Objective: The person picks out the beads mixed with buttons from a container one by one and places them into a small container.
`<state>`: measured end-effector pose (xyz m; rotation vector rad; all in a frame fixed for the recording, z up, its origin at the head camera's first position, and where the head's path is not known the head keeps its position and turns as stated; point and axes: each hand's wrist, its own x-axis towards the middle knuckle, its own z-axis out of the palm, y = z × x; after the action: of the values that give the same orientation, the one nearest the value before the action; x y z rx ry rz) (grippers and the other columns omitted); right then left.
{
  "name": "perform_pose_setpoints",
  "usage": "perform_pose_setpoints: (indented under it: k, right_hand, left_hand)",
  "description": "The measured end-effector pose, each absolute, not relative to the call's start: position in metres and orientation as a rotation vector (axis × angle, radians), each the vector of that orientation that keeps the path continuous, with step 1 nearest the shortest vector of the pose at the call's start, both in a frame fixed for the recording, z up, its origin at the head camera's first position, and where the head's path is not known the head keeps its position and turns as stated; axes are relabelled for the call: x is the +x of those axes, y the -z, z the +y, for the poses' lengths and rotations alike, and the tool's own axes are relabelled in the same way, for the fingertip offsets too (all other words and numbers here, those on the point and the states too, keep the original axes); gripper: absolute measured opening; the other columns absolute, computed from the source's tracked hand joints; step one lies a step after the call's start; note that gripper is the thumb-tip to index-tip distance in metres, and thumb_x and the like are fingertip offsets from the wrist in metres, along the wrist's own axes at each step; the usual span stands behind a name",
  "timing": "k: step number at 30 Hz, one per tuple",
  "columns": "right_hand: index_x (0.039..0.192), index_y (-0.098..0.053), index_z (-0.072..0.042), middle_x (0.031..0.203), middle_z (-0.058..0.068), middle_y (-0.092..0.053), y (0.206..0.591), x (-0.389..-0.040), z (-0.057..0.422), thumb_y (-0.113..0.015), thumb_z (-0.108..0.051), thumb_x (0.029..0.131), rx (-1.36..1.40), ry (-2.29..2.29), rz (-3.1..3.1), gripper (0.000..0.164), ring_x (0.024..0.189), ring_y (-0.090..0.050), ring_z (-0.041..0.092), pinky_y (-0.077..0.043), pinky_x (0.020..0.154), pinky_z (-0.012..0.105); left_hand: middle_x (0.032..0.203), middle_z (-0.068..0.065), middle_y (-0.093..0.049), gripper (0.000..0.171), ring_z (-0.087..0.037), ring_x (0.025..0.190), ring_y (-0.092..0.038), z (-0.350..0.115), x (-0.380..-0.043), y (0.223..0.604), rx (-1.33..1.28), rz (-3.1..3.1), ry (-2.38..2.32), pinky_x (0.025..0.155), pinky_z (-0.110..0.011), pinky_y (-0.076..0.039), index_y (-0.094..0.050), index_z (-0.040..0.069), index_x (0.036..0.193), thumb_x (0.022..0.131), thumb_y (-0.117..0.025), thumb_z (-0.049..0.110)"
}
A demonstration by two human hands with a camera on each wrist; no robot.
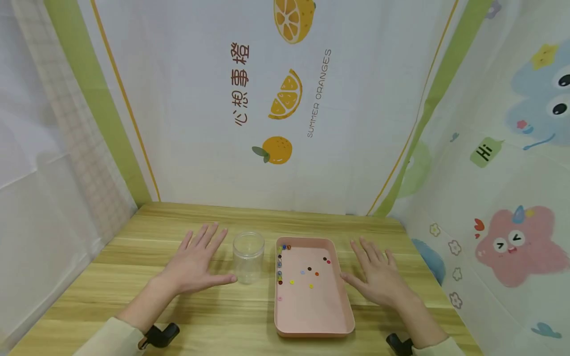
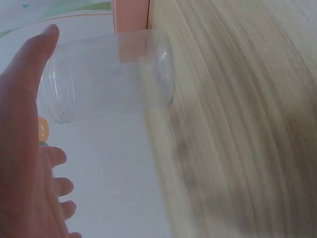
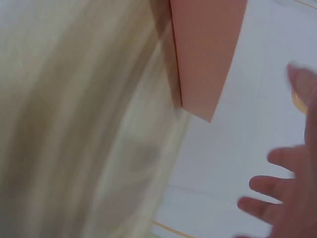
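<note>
My left hand (image 1: pixel 194 267) is spread palm down over the left part of the table, its thumb reaching toward a clear plastic jar (image 1: pixel 248 262). The jar stands upright and see-through, with no lid on it; in the left wrist view the jar (image 2: pixel 106 77) lies beyond the thumb. Right of it is a shallow pink tray (image 1: pixel 313 314) holding small coloured beads. Several beads (image 1: pixel 279 264) line its left wall, and others, such as a yellow bead (image 1: pixel 311 286), lie scattered on the floor. My right hand (image 1: pixel 378 277) is spread beside the tray's right wall, holding nothing.
The wood-grain table (image 1: pixel 213 326) ends at a white curtain (image 1: pixel 200 148) printed with oranges. A cartoon-patterned curtain (image 1: pixel 512 188) borders the right side, a plain pale one (image 1: pixel 58 222) the left. Black wrist mounts (image 1: pixel 162 336) sit under both forearms.
</note>
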<state>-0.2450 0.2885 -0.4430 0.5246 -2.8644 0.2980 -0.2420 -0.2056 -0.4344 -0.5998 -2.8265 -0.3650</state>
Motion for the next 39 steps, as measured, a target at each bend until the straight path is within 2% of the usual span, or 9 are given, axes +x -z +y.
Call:
perform_pose_setpoints:
  k: [3,6,10,14,22,25,33,39]
  right_hand:
    - [0.166,-0.043,-0.007,0.162,0.022,-0.055,0.443,-0.246,0.286,-0.070,-0.043,0.107,0.475,-0.466,-2.823,0.075,0.142,-0.061,0.046,-0.050,0.113,0.068]
    - [0.159,-0.051,-0.004,0.149,0.021,-0.065,0.442,-0.247,0.284,-0.071,-0.029,0.108,0.399,-0.725,-2.769,0.060,0.123,-0.072,0.036,-0.060,0.099,0.058]
    - [0.153,-0.057,-0.004,0.139,0.018,-0.070,0.441,-0.251,0.283,-0.070,-0.022,0.107,0.366,-0.846,-2.702,0.051,0.109,-0.073,0.024,-0.061,0.094,0.050]
    - [0.152,-0.059,-0.005,0.134,0.015,-0.072,0.440,-0.250,0.283,-0.072,-0.020,0.106,0.363,-0.825,-2.693,0.050,0.101,-0.071,0.015,-0.061,0.089,0.040]
    - [0.152,-0.060,-0.007,0.133,0.016,-0.074,0.442,-0.248,0.283,-0.072,-0.019,0.106,0.342,-0.830,-2.706,0.049,0.092,-0.069,0.012,-0.056,0.073,0.027]
    - [0.152,-0.060,-0.007,0.133,0.015,-0.075,0.443,-0.247,0.282,-0.072,-0.020,0.106,0.336,-0.831,-2.715,0.049,0.091,-0.070,0.012,-0.055,0.070,0.026]
    - [0.151,-0.060,-0.009,0.129,0.011,-0.075,0.444,-0.246,0.282,-0.072,-0.019,0.105,0.327,-0.862,-2.717,0.048,0.085,-0.069,0.008,-0.054,0.066,0.025]
    - [0.150,-0.061,-0.009,0.128,0.014,-0.076,0.444,-0.247,0.281,-0.071,-0.020,0.106,0.320,-0.892,-2.730,0.047,0.077,-0.065,0.004,-0.053,0.062,0.025]
  left_hand:
    - [0.175,-0.026,-0.037,0.113,-0.052,0.159,-0.038,-0.203,-0.245,0.435,-0.592,-2.799,0.491,0.125,-0.074,-0.032,-0.034,0.007,0.171,0.091,-0.072,0.077]
    - [0.167,-0.026,-0.048,0.102,-0.052,0.153,-0.047,-0.198,-0.252,0.437,-0.594,-2.757,0.743,0.118,-0.073,-0.043,-0.039,0.004,0.168,0.095,-0.077,0.065]
    - [0.164,-0.024,-0.051,0.089,-0.049,0.152,-0.048,-0.191,-0.262,0.441,-0.603,-2.670,1.093,0.118,-0.072,-0.044,-0.044,0.005,0.165,0.097,-0.083,0.047]
    - [0.163,-0.022,-0.053,0.082,-0.045,0.152,-0.048,-0.182,-0.270,0.443,-0.651,-2.590,1.276,0.120,-0.068,-0.044,-0.048,0.008,0.163,0.097,-0.085,0.037]
    - [0.165,-0.018,-0.052,0.082,-0.044,0.153,-0.047,-0.160,-0.286,0.446,-0.687,-2.576,1.464,0.121,-0.072,-0.039,-0.047,0.010,0.164,0.096,-0.086,0.035]
    - [0.165,-0.017,-0.052,0.079,-0.043,0.153,-0.047,-0.155,-0.291,0.449,-0.683,-2.574,1.534,0.123,-0.071,-0.038,-0.049,0.010,0.163,0.097,-0.085,0.034]
    - [0.152,-0.018,-0.063,0.064,-0.046,0.142,-0.058,-0.150,-0.301,0.457,-0.701,-2.517,1.620,0.118,-0.068,-0.046,-0.058,0.008,0.154,0.097,-0.085,0.026]
    - [0.149,-0.021,-0.065,0.061,-0.050,0.141,-0.058,-0.148,-0.303,0.464,-0.695,-2.466,1.711,0.118,-0.069,-0.046,-0.059,0.009,0.152,0.098,-0.084,0.022]
